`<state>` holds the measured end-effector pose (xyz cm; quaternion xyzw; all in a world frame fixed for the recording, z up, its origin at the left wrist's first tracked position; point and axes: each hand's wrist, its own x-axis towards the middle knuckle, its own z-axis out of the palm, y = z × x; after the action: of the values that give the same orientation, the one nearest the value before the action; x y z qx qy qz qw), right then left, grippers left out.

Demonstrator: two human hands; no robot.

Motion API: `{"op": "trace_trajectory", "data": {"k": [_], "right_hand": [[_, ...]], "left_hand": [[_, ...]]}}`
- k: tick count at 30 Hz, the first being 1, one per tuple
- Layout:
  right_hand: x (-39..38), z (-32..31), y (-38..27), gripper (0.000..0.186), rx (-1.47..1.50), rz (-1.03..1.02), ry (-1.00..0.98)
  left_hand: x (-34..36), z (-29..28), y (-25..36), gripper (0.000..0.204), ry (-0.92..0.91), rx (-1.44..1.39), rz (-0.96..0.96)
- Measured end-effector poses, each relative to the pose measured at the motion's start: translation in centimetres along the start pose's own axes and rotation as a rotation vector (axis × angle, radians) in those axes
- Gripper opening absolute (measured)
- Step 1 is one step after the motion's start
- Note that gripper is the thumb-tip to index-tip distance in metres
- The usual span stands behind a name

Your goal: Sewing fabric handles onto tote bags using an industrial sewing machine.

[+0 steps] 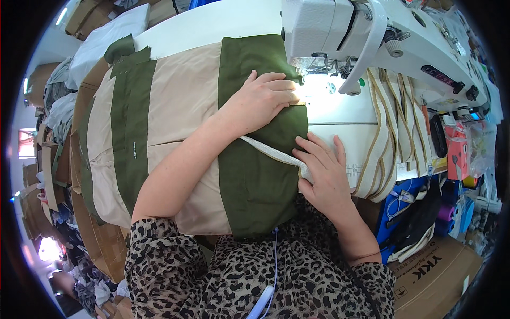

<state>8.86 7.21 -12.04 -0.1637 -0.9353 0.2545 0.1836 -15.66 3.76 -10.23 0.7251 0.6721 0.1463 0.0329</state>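
Note:
A panelled piece of olive-green (260,196) and beige fabric (183,106) lies across the sewing machine's white bed. My left hand (263,101) rests flat on the green panel, its fingertips lost in the lamp glare beside the needle area of the white sewing machine (319,32). A short yellowish edge of tape shows at those fingers. From below my left wrist, a white webbing strap (271,152) runs to my right hand (325,173). There it passes between thumb and index finger, while the other fingers spread over the bed at the fabric's edge.
Several loops of white webbing with tan edges (385,133) hang over the bed's right side. A cardboard box (435,276) stands low at the right, near purple thread spools (445,213). Cardboard (90,175) and heaped cloth (61,80) line the left.

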Motion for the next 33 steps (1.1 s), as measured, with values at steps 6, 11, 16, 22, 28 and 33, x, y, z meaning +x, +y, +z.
{"op": "trace_trajectory", "data": {"k": [6,11,16,22,28,33], "right_hand": [[-0.1,-0.1,0.0,0.041,0.002,0.009,0.008],[-0.2,0.1,0.0,0.041,-0.012,0.019,0.024],[0.1,-0.2,0.1,0.040,-0.027,0.041,0.029],[0.3,-0.2,0.1,0.040,-0.024,0.048,0.043],[0.1,-0.1,0.4,0.042,0.008,0.107,0.065],[0.3,0.1,0.5,0.036,-0.004,0.095,0.083]], "left_hand": [[0.1,0.2,-0.1,0.024,0.010,0.002,0.006],[0.1,0.4,-0.1,0.025,0.016,0.012,0.005],[0.6,0.4,-0.3,0.026,0.016,0.019,0.003],[0.9,0.5,-1.0,0.024,0.057,-0.014,0.052],[1.4,0.6,-0.8,0.021,0.063,-0.004,0.078],[1.7,1.0,-1.4,0.021,0.115,-0.022,0.090]]}}
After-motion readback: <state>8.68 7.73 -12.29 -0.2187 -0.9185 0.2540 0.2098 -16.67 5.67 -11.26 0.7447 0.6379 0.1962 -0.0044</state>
